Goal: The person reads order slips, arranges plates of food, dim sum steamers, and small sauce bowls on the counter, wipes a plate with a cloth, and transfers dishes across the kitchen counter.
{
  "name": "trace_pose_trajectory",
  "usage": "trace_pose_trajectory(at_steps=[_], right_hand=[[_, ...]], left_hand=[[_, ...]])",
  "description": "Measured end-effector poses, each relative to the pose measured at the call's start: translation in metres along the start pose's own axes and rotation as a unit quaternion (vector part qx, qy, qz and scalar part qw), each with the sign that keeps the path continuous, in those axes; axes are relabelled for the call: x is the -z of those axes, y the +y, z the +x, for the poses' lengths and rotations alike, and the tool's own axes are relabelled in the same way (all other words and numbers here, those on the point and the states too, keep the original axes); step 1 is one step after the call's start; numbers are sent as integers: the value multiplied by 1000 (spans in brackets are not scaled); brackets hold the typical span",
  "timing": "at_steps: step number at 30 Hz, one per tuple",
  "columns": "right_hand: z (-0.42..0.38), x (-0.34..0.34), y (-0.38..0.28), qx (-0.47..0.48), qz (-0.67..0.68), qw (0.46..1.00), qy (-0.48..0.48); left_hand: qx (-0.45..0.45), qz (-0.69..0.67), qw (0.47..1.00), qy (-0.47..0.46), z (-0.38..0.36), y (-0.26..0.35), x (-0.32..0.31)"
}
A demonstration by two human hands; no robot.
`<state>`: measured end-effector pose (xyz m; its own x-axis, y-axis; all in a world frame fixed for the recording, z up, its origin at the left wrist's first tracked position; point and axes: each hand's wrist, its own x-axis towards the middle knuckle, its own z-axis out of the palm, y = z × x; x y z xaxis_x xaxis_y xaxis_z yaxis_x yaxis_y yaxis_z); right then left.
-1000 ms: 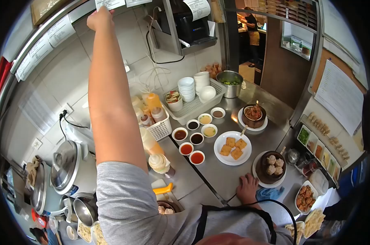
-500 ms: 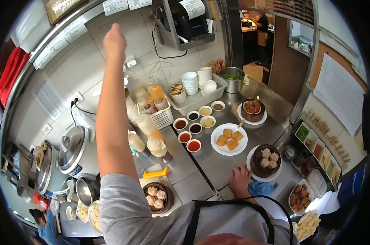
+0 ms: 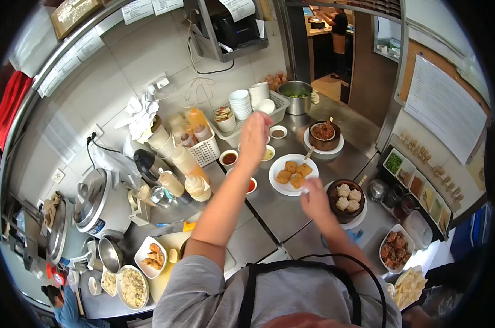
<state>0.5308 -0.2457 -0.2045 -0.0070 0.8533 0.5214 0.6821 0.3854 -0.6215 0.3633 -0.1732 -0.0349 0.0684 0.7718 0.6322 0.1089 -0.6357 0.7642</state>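
My left hand (image 3: 255, 134) is raised over the small sauce bowls, fingers curled in; anything in them is hidden. Its forearm covers part of the bowls. A dark red sauce bowl (image 3: 229, 158) and a brown one (image 3: 278, 132) show beside it. My right hand (image 3: 316, 201), smeared by motion, hovers between a white plate (image 3: 280, 188) of fried square cakes (image 3: 296, 172) and a bamboo steamer (image 3: 335, 210) of dumplings (image 3: 343, 204). Its fingers are too blurred to read. A blue cloth (image 3: 352, 236) lies below that forearm.
A white basket (image 3: 206, 153) and squeeze bottles (image 3: 198, 187) stand against the wall. Behind are stacked white bowls (image 3: 240, 104) and a steel pot (image 3: 295, 98). A rice cooker (image 3: 102, 202) is at left; a condiment tray (image 3: 417, 186) at right. People work farther off.
My left hand has come down from high near the wall to above the sauce bowls. My right hand has lifted off the counter and moved up towards the plate. The view has shifted slightly.
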Motion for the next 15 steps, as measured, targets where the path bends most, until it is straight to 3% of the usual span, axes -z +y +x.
trace_pose_trajectory(at_steps=[3, 9, 11, 15], right_hand=[[52, 51, 4, 37, -38, 997, 50], [91, 158, 46, -19, -118, 986, 117], [91, 183, 76, 57, -175, 970, 160], [84, 210, 95, -39, -178, 972, 152]], left_hand=[[33, 0, 999, -1, -47, -29, -28], [258, -8, 964, -65, -168, -111, -56], [273, 27, 959, -76, -205, -146, -53], [300, 115, 940, -114, -246, -171, -47]])
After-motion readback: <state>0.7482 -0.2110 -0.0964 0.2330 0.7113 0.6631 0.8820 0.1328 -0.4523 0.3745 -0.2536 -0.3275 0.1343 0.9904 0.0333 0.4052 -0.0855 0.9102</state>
